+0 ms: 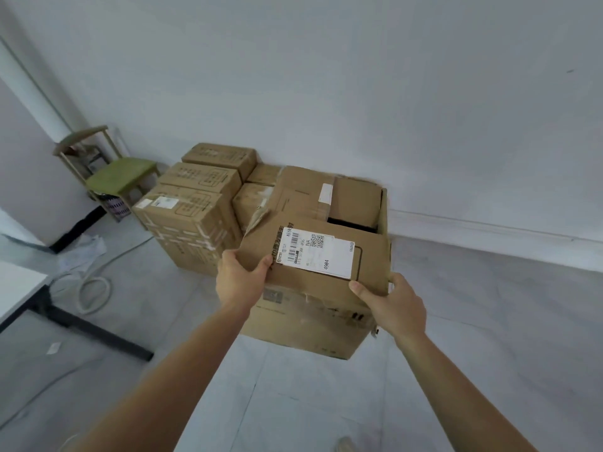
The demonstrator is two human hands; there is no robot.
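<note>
A large brown cardboard box (313, 314) stands on the grey floor in front of me, its top flaps partly folded over with a dark gap at the far right. The near flap carries a white shipping label (318, 252). My left hand (239, 278) grips the near left corner of that flap, thumb on top. My right hand (391, 301) grips the near right corner of the same flap, thumb on top and fingers hidden under the edge.
Several sealed cardboard boxes (192, 210) are stacked against the white wall behind and left of the big box. A green-seated chair (120, 174) stands in the left corner. A white table (19, 288) with a dark leg is at left, with a coiled white cable (94, 291) on the floor.
</note>
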